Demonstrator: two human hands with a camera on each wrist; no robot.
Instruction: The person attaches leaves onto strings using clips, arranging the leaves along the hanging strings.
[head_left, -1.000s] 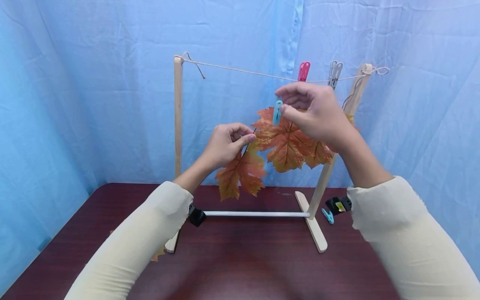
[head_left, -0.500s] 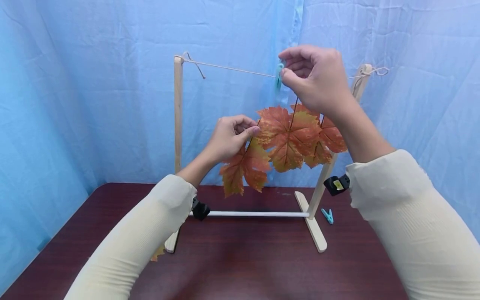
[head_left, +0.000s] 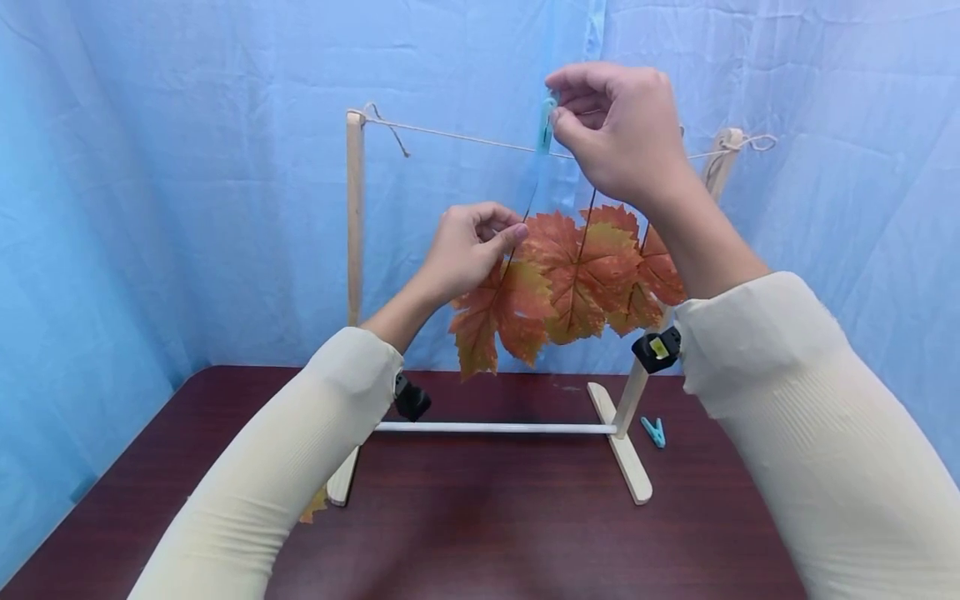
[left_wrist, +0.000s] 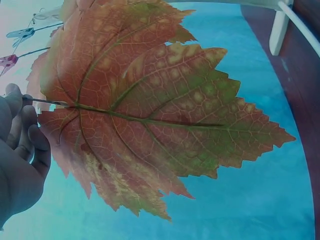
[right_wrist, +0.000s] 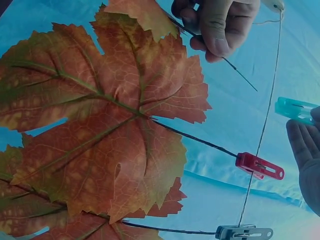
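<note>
My left hand (head_left: 476, 246) pinches the thin dark stem of an orange-green artificial maple leaf (head_left: 501, 321). The leaf hangs below the fingers and fills much of the left wrist view. In the right wrist view its free stem end points toward the string (right_wrist: 268, 107). Higher up, my right hand (head_left: 622, 125) holds a light-blue clothespin (head_left: 546, 125) between thumb and fingers, its lower end at the string in the head view. Just right of these, another maple leaf (right_wrist: 100, 95) hangs by its stem from a pink clothespin (right_wrist: 260, 166). A grey clothespin (right_wrist: 245, 233) holds one more stem.
The string spans two wooden posts (head_left: 356, 217), joined low down by a white bar (head_left: 495, 428). A loose blue clothespin (head_left: 654, 432) lies on the dark table (head_left: 480, 517) beside the right foot. Part of another leaf (head_left: 315, 506) shows by my left sleeve. Blue curtain hangs behind.
My right hand has risen with the blue clothespin from in front of the leaves to the string. My left hand has lifted its leaf up and slightly right.
</note>
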